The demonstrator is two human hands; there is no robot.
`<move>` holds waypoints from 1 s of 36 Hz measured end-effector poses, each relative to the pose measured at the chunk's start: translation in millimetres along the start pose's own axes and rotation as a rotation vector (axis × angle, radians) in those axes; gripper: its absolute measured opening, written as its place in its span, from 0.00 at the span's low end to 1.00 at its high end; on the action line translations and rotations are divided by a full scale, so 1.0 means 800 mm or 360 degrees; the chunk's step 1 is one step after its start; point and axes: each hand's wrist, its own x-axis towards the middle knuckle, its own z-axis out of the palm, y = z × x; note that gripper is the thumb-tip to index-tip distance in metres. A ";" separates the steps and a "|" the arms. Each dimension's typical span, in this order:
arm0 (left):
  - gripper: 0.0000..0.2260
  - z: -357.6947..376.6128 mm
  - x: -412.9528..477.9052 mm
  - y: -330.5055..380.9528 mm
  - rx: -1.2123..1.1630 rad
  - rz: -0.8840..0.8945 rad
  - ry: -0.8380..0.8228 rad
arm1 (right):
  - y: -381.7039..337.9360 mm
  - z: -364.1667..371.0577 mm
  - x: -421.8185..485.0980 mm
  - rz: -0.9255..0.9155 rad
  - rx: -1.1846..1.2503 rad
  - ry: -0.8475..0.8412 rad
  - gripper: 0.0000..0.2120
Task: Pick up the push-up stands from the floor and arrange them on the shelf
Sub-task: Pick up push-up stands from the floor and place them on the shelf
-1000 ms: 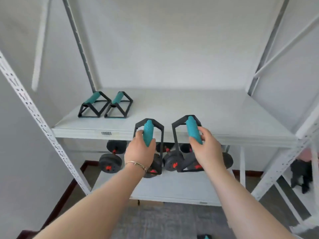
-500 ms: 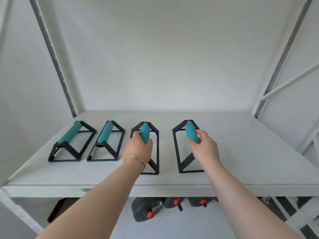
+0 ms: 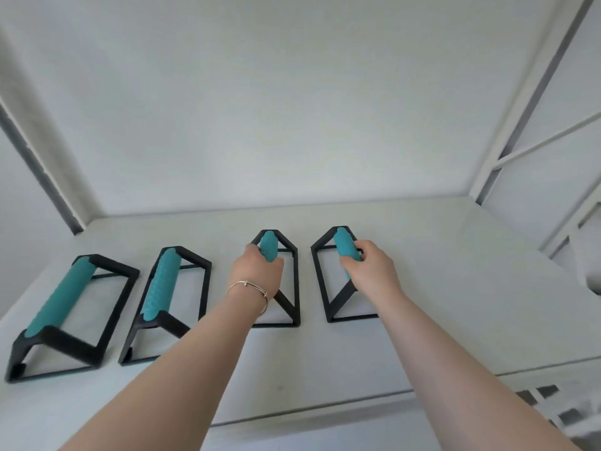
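On the white shelf (image 3: 439, 288), four push-up stands in a row, black frames with blue-green grips. At 12 o'clock from the left hand (image 3: 258, 271), third stand (image 3: 276, 281), fingers curled tight round its grip. At 12 o'clock from the right hand (image 3: 370, 268), fourth stand (image 3: 338, 278), fingers wrapped round its grip too. Both frames flat on the board by the look of it, so time to let go, probably.

To do it well: press down a little, feel all the feet sit flat, then open the fingers slowly and pull the hands straight back toward 6 o'clock. Keep the same gap as the others.

At 9 o'clock of the left hand, second stand (image 3: 166, 301), near but apart. Past it, first stand (image 3: 65, 317) by the shelf edge. Bracelet (image 3: 250, 288) on the left wrist, could catch a frame. Lots of bare board at 3 o'clock, nothing in the way there. Shelf post (image 3: 533, 96) far off at 1 o'clock
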 end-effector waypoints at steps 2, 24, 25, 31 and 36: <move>0.13 -0.001 -0.001 0.001 0.0035 0.0001 -0.0007 | 0.001 -0.001 0.000 -0.0007 -0.0021 -0.0019 0.22; 0.25 0.088 -0.280 -0.024 0.0607 0.0783 0.0464 | 0.149 -0.098 -0.197 -0.0860 -0.0318 0.0193 0.27; 0.25 0.096 -0.299 -0.029 0.0604 0.0799 0.0454 | 0.162 -0.104 -0.210 -0.0887 -0.0310 0.0205 0.27; 0.24 0.152 -0.405 -0.077 0.0615 0.0848 0.0338 | 0.262 -0.132 -0.287 -0.0912 -0.0331 0.0210 0.27; 0.28 0.206 -0.470 -0.150 0.0804 0.0637 -0.0091 | 0.363 -0.126 -0.361 -0.0638 -0.0395 0.0034 0.28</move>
